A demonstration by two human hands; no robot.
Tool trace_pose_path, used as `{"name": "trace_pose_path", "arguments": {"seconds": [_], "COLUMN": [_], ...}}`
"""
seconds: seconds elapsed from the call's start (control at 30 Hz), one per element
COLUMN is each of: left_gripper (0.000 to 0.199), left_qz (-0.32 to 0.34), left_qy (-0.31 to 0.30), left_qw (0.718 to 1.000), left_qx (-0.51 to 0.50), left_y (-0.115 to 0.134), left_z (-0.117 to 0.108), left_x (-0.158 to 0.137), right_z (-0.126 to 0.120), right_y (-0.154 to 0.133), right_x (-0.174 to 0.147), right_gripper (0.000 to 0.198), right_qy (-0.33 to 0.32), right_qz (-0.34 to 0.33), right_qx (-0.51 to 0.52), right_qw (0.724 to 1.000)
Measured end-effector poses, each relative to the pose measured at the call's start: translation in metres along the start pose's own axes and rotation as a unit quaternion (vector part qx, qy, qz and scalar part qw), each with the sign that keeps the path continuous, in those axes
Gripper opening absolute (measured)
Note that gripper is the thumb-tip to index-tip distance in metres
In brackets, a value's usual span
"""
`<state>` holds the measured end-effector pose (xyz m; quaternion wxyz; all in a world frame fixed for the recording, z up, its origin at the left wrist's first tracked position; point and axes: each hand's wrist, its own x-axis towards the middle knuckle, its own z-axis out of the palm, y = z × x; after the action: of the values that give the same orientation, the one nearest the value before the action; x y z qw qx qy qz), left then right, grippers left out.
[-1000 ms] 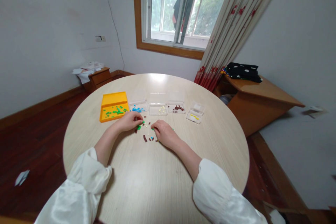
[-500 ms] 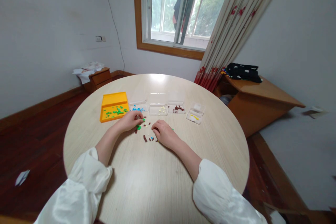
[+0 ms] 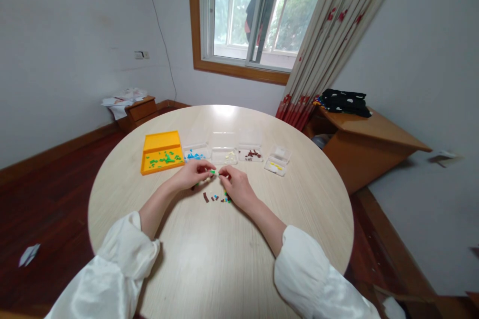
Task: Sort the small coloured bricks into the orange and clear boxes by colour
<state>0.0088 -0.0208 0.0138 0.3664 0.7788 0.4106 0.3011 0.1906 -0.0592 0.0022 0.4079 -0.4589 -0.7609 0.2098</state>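
My left hand point(image 3: 195, 173) pinches a small green building brick point(image 3: 212, 172) between thumb and fingertips, just above the table. Close on its right, my right hand point(image 3: 235, 184) has its thumb and finger pressed together; a tiny dark piece seems to be between them, too small to name. Loose small bricks lie on the table below and between the hands, among them a longer brown brick point(image 3: 205, 197) and a blue brick point(image 3: 216, 198). Some pieces are partly hidden under both hands.
Behind the hands stand an open yellow box point(image 3: 143, 164) of green bricks and several clear boxes, holding blue bricks point(image 3: 194, 155), cream bricks point(image 3: 229, 157), brown bricks point(image 3: 254, 153) and yellow bricks point(image 3: 276, 165). All rest on a round wooden table point(image 3: 220, 259).
My left hand has moved right with the green brick, toward my right hand. My right hand has shifted slightly, baring more of the loose bricks beneath it.
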Motion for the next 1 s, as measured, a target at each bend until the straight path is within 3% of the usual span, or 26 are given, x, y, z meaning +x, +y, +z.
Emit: {"name": "trace_pose_path", "arguments": {"seconds": [0.43, 1.0], "left_gripper": [0.029, 0.028], "left_qz": [-0.01, -0.026], "left_qy": [-0.035, -0.012], "left_qw": [0.999, 0.999], "left_qx": [-0.039, -0.04], "left_y": [0.0041, 0.0049], "left_z": [0.0003, -0.0001], "left_x": [-0.002, -0.0013], "right_z": [0.0026, 0.0031], "right_y": [0.0006, 0.0035], "right_x": [0.0002, 0.0002], "right_gripper": [0.008, 0.011], "right_qy": [0.015, 0.033], "right_qz": [0.008, 0.002], "right_qx": [0.041, 0.058], "right_qw": [0.999, 0.998]}}
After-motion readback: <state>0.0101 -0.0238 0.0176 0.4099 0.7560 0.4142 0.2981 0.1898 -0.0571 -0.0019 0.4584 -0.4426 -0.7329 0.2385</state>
